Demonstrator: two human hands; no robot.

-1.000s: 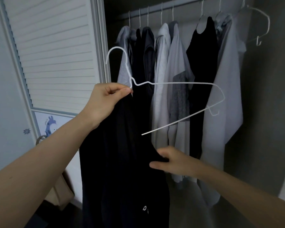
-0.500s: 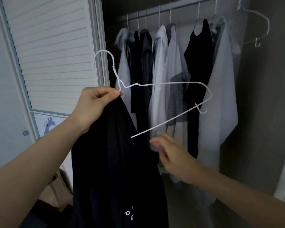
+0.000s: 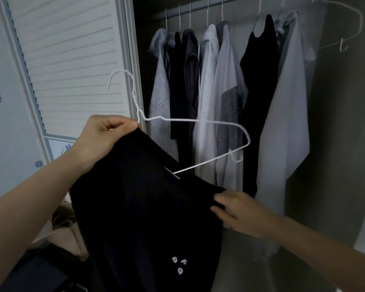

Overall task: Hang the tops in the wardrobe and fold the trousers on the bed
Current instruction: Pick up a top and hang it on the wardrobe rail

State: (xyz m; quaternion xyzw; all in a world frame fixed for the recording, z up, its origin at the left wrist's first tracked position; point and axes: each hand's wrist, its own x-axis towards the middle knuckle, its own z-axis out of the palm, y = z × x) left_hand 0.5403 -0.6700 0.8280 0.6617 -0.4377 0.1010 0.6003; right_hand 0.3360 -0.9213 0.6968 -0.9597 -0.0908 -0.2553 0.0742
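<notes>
Black top [image 3: 148, 207] on white wire hanger [image 3: 198, 123], centre frame.
I see left hand [image 3: 101, 140] pinching both; right hand [image 3: 238, 209] gripping the hem; small white lettering unreadable.

**Colours in the wardrobe shot**

We've got a black top [image 3: 148, 207] with tiny white letters, on a white wire hanger [image 3: 194, 121]. Behind it the hung clothes [image 3: 219, 91] go grey, black, white. The white slatted door [image 3: 72, 60] is striped; blue motifs dot the pale wall [image 3: 9, 133].
</notes>
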